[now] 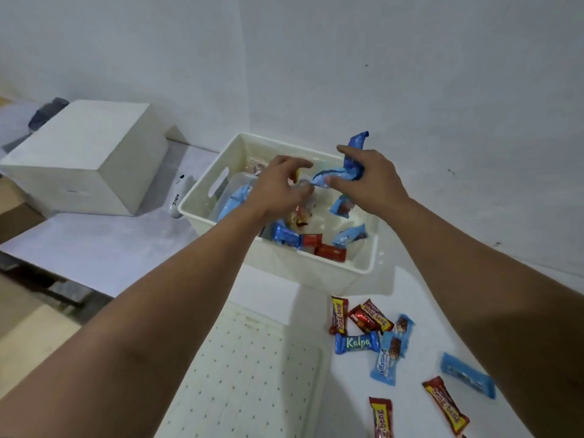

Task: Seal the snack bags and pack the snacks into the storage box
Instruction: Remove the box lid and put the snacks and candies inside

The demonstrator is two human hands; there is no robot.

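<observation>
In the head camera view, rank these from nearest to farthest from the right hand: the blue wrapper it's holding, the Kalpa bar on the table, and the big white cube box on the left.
From the right hand:
1. Blue wrapper, gripped in that hand, above the storage box.
2. Kalpa bar, on the table in front of the box, toward the person.
3. White cube box, far off to the left.

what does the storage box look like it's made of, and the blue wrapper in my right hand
Storage box: looks like moulded plastic, cream, slightly glossy, with a rolled rim and a cut-out handle slot. Blue wrapper: probably thin plastic film; it crumples and shows shiny highlights where the right hand grips it.
</observation>
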